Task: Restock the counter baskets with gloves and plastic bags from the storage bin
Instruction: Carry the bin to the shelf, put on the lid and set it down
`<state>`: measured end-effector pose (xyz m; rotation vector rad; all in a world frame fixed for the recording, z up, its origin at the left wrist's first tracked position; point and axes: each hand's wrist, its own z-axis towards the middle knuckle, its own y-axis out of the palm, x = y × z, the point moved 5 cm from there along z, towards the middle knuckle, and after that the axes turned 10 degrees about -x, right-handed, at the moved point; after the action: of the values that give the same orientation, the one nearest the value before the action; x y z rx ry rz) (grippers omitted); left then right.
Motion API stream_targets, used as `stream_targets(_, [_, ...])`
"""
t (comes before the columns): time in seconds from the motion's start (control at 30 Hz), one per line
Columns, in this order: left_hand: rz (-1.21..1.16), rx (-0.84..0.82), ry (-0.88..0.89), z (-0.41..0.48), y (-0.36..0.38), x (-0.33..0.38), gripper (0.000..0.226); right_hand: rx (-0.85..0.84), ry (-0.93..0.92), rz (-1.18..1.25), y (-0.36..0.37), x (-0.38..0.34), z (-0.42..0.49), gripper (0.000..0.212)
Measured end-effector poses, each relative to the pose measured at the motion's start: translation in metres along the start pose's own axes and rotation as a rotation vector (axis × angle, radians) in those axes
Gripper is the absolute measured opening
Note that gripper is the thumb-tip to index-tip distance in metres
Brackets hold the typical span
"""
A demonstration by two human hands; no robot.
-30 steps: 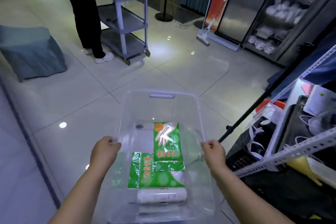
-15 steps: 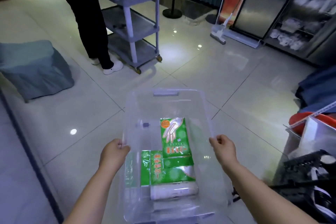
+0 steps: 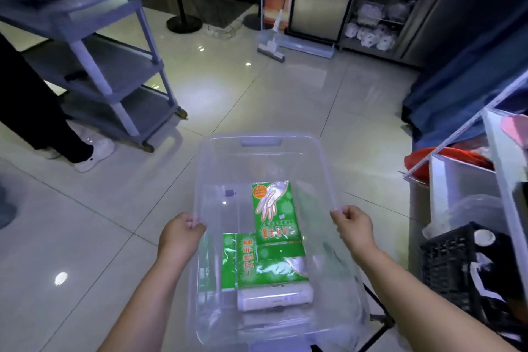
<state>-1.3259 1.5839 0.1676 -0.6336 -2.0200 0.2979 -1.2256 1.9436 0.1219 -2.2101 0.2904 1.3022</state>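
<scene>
Obs.: The person's left hand [image 3: 180, 233] and right hand [image 3: 354, 226] each grip a long side rim of the clear plastic storage bin [image 3: 325, 168], fingers curled over the edge and thumbs on the outside. The grips sit opposite each other at about mid-length, presumably so the load balances and the bin stays level. It appears to be held off the tiled floor, in the lower centre of the frame.

Contents, all flat on the bin's bottom:
- One green glove packet [image 3: 274, 211] printed with a hand outline, at centre, lying lengthwise.
- A second green glove packet [image 3: 268, 263] turned crosswise nearer the person, partly under the first.
- A white roll of plastic bags [image 3: 274, 298] touching the second packet's near edge.
- The far half of the bin is bare but for a small dark tag (unreadable).

The stock lies at the person's end, which likely puts most of the weight close to the body.

Surroundings: A grey three-tier service trolley [image 3: 114, 46] stands upper left, with another person's dark trouser leg [image 3: 34, 117] beside it. A white floor mop [image 3: 271, 46] leans at upper centre. White angle-iron shelving [image 3: 445, 197] and a black plastic crate [image 3: 457, 266] are at the right edge.

Judgement: This is the transport stage. No counter baskets are in view, so restocking has not begun. The trolley and shelving narrow the path, and a tilted bin would let the packets slide.
</scene>
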Motion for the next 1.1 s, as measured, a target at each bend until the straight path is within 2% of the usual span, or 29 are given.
stream_targets(0.07, [0.033, -0.041, 0.011, 0.033, 0.021, 0.036, 0.012, 0.023, 0.029, 0.013, -0.016, -0.005, 0.04, 0.02])
stream_targets(0.33, [0.146, -0.172, 0.068, 0.146, 0.103, 0.171, 0.015, 0.143, 0.092, 0.027, -0.092, -0.039, 0.168, 0.021])
stream_targets(0.5, [0.166, -0.248, 0.108, 0.204, 0.156, 0.242, 0.024, 0.215, 0.091, 0.032, -0.131, -0.061, 0.235, 0.021])
stream_targets(0.7, [0.249, -0.395, 0.204, 0.297, 0.227, 0.341, 0.03, 0.361, 0.173, 0.044, -0.177, -0.068, 0.32, 0.025])
stream_targets(1.0, [0.57, -0.551, 0.34, 0.424, 0.348, 0.458, 0.018, 0.571, 0.319, 0.084, -0.233, -0.092, 0.411, 0.013])
stream_targets(1.1, [0.666, -0.554, 0.372, 0.447, 0.393, 0.483, 0.019, 0.608, 0.351, 0.083, -0.253, -0.085, 0.433, 0.021])
